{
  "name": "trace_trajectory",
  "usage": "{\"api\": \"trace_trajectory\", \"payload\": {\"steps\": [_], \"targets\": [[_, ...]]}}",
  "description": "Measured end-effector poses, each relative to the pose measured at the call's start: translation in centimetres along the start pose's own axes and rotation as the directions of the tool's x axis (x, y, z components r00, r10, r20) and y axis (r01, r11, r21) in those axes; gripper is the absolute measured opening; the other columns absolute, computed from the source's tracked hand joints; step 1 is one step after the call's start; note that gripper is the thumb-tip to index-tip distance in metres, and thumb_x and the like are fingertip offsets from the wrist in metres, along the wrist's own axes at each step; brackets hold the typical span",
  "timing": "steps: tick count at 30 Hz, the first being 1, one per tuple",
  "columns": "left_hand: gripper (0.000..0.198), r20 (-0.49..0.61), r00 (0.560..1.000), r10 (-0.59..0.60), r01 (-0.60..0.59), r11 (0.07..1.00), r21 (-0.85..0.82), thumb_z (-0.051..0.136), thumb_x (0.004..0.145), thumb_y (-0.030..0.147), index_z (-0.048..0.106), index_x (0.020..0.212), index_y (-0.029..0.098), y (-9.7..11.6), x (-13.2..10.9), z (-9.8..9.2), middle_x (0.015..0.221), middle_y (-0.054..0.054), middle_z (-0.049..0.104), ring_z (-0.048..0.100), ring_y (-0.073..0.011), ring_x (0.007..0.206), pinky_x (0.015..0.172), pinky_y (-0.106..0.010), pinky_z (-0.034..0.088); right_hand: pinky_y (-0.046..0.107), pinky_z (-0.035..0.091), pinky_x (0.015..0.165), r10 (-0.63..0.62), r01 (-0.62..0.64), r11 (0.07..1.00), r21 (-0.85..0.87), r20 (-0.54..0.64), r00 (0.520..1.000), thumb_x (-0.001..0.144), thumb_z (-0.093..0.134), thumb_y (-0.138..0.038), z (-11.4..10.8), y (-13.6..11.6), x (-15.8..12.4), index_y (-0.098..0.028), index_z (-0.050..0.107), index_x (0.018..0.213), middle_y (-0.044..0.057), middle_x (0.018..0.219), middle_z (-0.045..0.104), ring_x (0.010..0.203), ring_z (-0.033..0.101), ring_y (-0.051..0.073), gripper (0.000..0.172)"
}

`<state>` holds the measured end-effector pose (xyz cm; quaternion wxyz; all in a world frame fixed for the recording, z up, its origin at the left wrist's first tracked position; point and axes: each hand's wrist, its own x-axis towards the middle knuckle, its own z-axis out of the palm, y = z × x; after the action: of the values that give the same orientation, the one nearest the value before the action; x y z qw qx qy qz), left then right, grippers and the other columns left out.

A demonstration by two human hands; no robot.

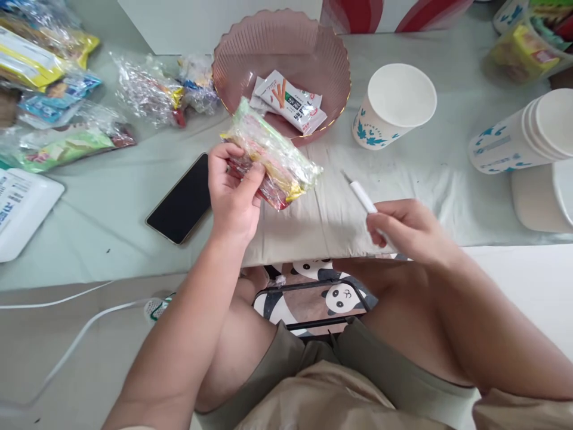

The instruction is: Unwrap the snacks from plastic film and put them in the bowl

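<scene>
My left hand (233, 191) is closed on a clear plastic snack packet (273, 156) with yellow, red and green contents, held just above the table in front of a pink scalloped bowl (313, 45). Inside that bowl lie white snack sachets (290, 101). My right hand (412, 230) is closed around a slim white tool with a thin pointed tip (360, 194), which aims up and left toward the packet without touching it. A black phone (183, 203) lies flat on the cloth beside my left hand.
A paper cup with blue print (394, 107) stands right of the bowl; a stack of cups (523, 134) lies on its side further right. Several wrapped snacks (58, 107) crowd the left of the table. A white tray (22, 209) sits at far left. White cables (67, 352) cross the floor.
</scene>
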<state>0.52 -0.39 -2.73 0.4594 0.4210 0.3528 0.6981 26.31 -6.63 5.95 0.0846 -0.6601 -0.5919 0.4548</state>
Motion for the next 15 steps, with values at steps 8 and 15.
{"api": "trace_trajectory", "payload": {"steps": [8,15], "targets": [[0.026,0.397,0.918,0.012,-0.115,0.965,0.237,0.067,0.096,0.05,0.066,0.089,0.025,0.0,-1.4,1.4,0.078,0.0,0.056,0.048,-0.011,0.063,0.055,-0.025,0.041,0.039,0.044,0.073,0.098,-0.299,0.906,-0.298,-0.541,0.835,0.083,0.068,-0.036,-3.2,4.1,3.4,-0.022,0.067,0.085,0.008,0.08,0.067,0.081,0.061,0.025,0.014],[0.021,0.447,0.894,0.019,-0.219,0.89,0.4,0.071,0.093,0.043,0.061,0.096,0.025,0.0,-1.5,2.2,0.084,0.002,0.061,0.049,-0.009,0.062,0.055,-0.023,0.042,0.041,0.055,0.072,-0.609,0.562,0.779,-0.276,-0.543,0.578,0.091,0.063,-0.039,0.6,4.0,3.9,-0.024,0.063,0.113,0.008,0.094,0.068,0.085,0.066,0.023,0.026]]}}
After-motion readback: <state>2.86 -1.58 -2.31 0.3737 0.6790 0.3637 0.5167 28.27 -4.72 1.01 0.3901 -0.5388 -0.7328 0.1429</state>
